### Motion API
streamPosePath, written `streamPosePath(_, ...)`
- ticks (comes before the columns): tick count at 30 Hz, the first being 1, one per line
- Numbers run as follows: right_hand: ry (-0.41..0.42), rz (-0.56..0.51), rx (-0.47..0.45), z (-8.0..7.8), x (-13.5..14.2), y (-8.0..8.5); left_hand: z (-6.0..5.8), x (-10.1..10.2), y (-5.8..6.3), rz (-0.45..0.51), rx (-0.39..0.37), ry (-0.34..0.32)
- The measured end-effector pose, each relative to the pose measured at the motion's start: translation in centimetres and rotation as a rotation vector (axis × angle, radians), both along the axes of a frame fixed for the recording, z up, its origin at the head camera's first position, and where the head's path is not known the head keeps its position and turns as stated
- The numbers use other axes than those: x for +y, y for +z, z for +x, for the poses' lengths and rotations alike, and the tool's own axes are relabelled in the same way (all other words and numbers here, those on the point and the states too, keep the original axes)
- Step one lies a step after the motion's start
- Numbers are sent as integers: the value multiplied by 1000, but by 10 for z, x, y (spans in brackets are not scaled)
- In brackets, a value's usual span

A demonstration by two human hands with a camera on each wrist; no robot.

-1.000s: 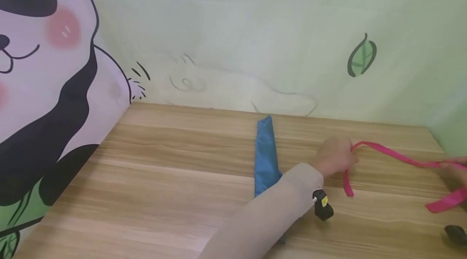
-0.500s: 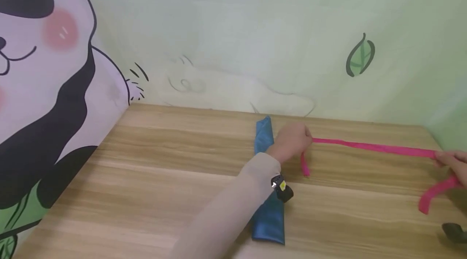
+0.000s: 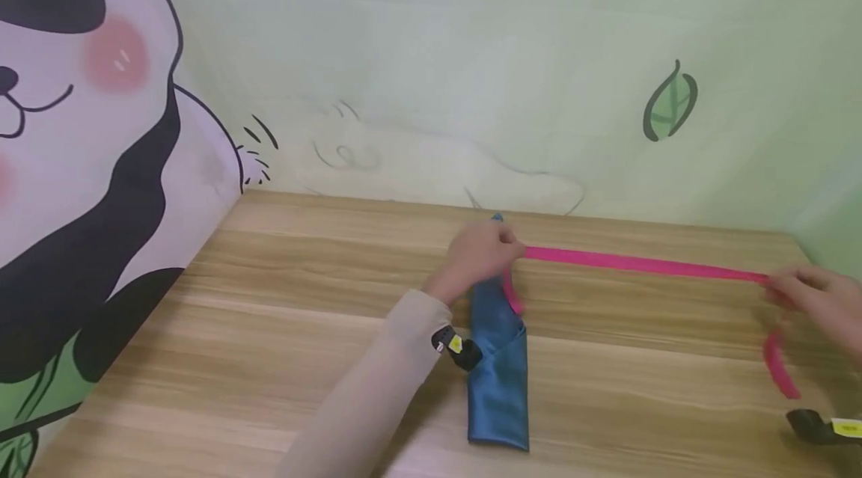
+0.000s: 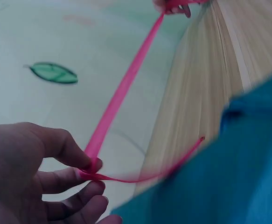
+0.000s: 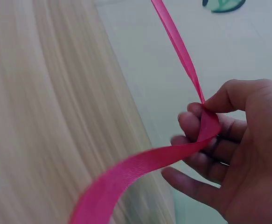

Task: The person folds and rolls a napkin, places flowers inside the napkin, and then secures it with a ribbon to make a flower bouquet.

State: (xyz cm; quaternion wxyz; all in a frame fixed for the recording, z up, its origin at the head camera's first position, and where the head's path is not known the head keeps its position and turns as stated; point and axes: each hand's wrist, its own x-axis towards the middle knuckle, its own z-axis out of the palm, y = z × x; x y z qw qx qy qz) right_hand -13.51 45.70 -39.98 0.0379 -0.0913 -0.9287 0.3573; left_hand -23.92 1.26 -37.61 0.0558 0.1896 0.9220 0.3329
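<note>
A pink ribbon (image 3: 633,262) stretches nearly straight between the two hands, above the table. My left hand (image 3: 481,250) pinches it near one end between thumb and index finger, and a short tail hangs down. Under that hand lies a folded blue cloth (image 3: 498,396), long and narrow, its upper part partly covered by the hand. At the right edge my right hand (image 3: 818,306) pinches the ribbon's other end. In the right wrist view a loose tail of ribbon (image 5: 140,165) curves down from the thumb and fingertips of the right hand (image 5: 247,140).
The wood-grain table (image 3: 269,358) meets a pale green wall (image 3: 417,51) at the back. A large panda picture (image 3: 128,164) covers the left side, and a leaf (image 3: 670,108) is drawn on the wall. Each wrist carries a small black camera (image 3: 461,349).
The left hand has moved left with its ribbon end, from right of the blue cloth to over its upper part. The ribbon went from slack to stretched. The right hand has come further into view.
</note>
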Motion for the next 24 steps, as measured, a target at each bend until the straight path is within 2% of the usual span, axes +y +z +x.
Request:
streamPosePath(5, 102, -71, -14, -4, -16, 0, -6, -23, -11, 113, -17, 45)
streamPosePath(11, 184, -122, 8, -11, -51, 0, -16, -54, -19, 256, -22, 95)
streamPosePath(18, 215, 8, -103, -24, -77, 0, -29, -82, -32, 342, -108, 112)
streamPosePath(24, 281, 39, -123, -31, -90, -7, -39, -107, -37, 403, -196, 167)
